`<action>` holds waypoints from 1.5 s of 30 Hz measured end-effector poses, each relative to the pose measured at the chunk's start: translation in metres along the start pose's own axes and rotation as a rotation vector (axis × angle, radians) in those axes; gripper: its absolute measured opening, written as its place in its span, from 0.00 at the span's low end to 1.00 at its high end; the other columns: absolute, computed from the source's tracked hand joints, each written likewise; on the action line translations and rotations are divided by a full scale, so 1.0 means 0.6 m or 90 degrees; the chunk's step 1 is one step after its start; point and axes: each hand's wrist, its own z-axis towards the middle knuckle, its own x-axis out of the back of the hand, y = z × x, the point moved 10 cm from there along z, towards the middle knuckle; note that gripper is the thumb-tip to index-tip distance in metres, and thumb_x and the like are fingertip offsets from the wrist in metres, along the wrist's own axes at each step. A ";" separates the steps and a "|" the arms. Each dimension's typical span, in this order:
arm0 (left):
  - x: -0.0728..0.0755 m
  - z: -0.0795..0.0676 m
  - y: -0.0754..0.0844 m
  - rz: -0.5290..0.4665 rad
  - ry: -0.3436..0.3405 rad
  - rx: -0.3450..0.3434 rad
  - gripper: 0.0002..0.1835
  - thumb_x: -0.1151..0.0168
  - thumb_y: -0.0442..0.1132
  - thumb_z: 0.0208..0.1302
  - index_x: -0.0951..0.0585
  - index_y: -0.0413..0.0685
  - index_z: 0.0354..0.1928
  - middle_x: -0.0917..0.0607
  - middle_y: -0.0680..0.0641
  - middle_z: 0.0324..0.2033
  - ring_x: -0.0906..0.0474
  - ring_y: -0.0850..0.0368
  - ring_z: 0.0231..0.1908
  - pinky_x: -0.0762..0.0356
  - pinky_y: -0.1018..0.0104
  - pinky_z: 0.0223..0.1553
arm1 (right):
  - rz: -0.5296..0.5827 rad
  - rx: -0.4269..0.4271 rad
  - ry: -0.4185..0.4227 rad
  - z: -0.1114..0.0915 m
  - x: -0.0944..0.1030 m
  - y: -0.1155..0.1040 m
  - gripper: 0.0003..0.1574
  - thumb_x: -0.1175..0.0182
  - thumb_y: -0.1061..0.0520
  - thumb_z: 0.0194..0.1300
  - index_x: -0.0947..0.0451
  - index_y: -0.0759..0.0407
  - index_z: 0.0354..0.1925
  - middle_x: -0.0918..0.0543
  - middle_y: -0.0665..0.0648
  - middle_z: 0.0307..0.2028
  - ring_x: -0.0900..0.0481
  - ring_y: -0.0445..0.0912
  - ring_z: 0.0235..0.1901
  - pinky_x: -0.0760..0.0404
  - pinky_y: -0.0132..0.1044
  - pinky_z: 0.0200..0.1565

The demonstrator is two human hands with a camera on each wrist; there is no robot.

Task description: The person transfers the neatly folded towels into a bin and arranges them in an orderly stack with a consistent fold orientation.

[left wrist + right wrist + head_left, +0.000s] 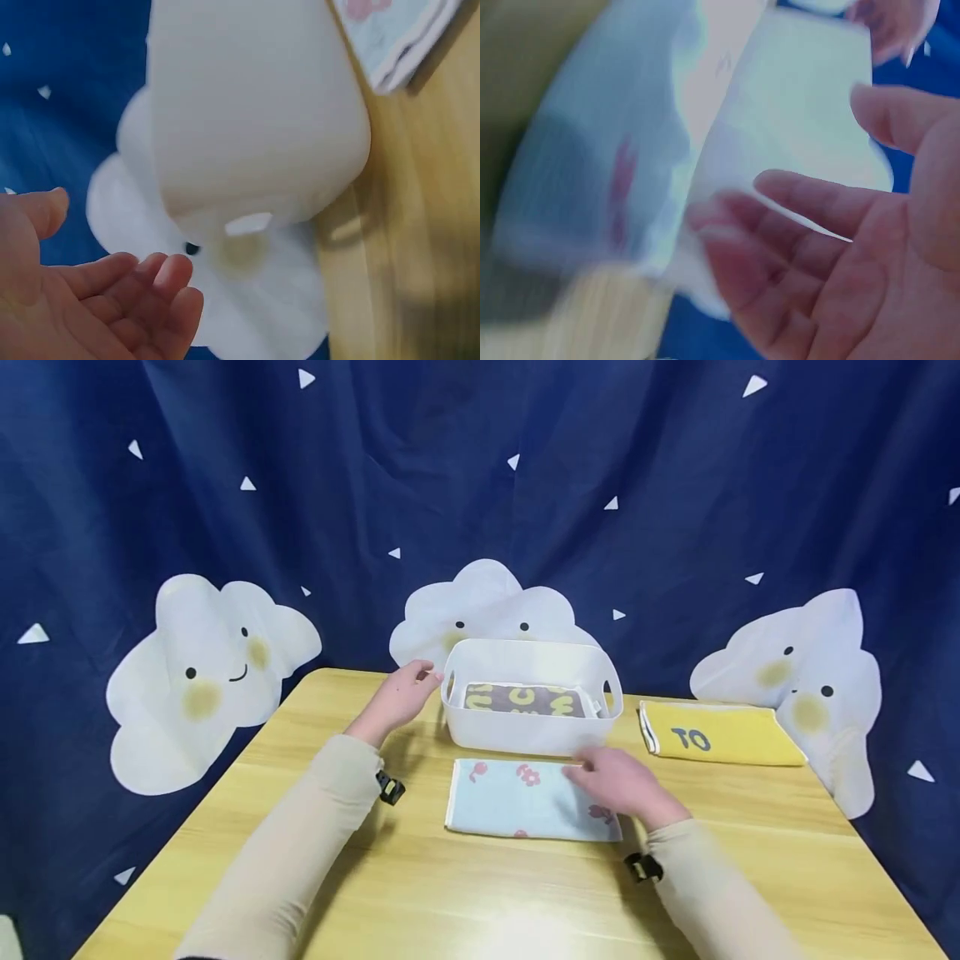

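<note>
My left hand (401, 695) is raised beside the left end of a white plastic basket (517, 737), its relaxed fingers apart from the wall in the left wrist view. A grey folded cloth (495, 698) with yellow letters lies inside the basket. In front of it, a light blue folded cloth (495, 802) with pink flower prints lies flat on the table. My right hand (624, 781) hovers over the right part of this cloth, near the basket's front wall. In the right wrist view its fingers are loosely bent, blurred, and hold nothing.
A yellow folded cloth (738, 737) marked "TO" lies at the back right of the wooden table (390, 893). Behind the table hangs a dark blue curtain (450, 460) with white clouds and triangles.
</note>
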 end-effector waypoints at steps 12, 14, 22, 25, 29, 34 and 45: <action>-0.086 -0.102 -0.004 0.021 -0.149 0.017 0.18 0.45 0.52 0.75 0.15 0.46 0.50 0.16 0.46 0.39 0.22 0.52 0.39 0.24 0.52 0.45 | 0.201 -0.126 -0.037 -0.004 -0.007 0.137 0.17 0.41 0.47 0.73 0.21 0.61 0.36 0.26 0.54 0.22 0.29 0.46 0.22 0.29 0.39 0.24; -0.106 -0.108 -0.012 0.046 -0.175 0.023 0.17 0.43 0.52 0.74 0.14 0.48 0.48 0.16 0.48 0.39 0.22 0.53 0.41 0.24 0.52 0.47 | 0.179 -0.131 -0.044 -0.002 -0.012 0.146 0.16 0.40 0.48 0.72 0.21 0.59 0.36 0.27 0.52 0.21 0.30 0.46 0.21 0.30 0.39 0.24; -0.174 -0.110 -0.029 0.050 -0.246 0.048 0.18 0.33 0.51 0.65 0.22 0.50 0.22 0.27 0.54 0.18 0.32 0.59 0.21 0.32 0.64 0.24 | 0.162 -0.151 -0.055 0.008 -0.033 0.163 0.17 0.30 0.47 0.63 0.24 0.57 0.30 0.30 0.51 0.20 0.33 0.45 0.20 0.34 0.38 0.24; -0.186 -0.109 -0.034 0.055 -0.240 0.056 0.24 0.28 0.48 0.61 0.31 0.53 0.15 0.35 0.56 0.12 0.40 0.61 0.15 0.41 0.66 0.18 | 0.115 -0.133 -0.041 0.015 -0.037 0.158 0.21 0.27 0.47 0.58 0.26 0.57 0.26 0.28 0.52 0.22 0.31 0.46 0.23 0.33 0.39 0.27; -0.195 -0.110 -0.037 0.092 -0.218 0.050 0.27 0.23 0.43 0.54 0.35 0.53 0.14 0.38 0.56 0.12 0.43 0.61 0.14 0.43 0.66 0.17 | 0.058 -0.104 -0.026 0.017 -0.038 0.145 0.20 0.26 0.48 0.57 0.26 0.57 0.24 0.25 0.53 0.24 0.28 0.48 0.27 0.31 0.40 0.31; -0.204 -0.115 -0.033 0.118 -0.207 0.044 0.20 0.24 0.41 0.53 0.29 0.50 0.18 0.32 0.54 0.16 0.36 0.58 0.19 0.36 0.64 0.22 | 0.075 -0.089 -0.037 0.009 -0.034 0.130 0.16 0.28 0.52 0.59 0.24 0.58 0.26 0.24 0.53 0.24 0.26 0.48 0.29 0.30 0.41 0.33; -0.205 -0.117 -0.047 0.088 -0.236 0.051 0.10 0.30 0.42 0.62 0.20 0.48 0.29 0.23 0.51 0.23 0.29 0.56 0.25 0.29 0.61 0.28 | 0.223 -0.133 -0.086 0.002 -0.041 0.139 0.12 0.38 0.59 0.67 0.25 0.62 0.27 0.29 0.53 0.19 0.34 0.44 0.17 0.33 0.36 0.23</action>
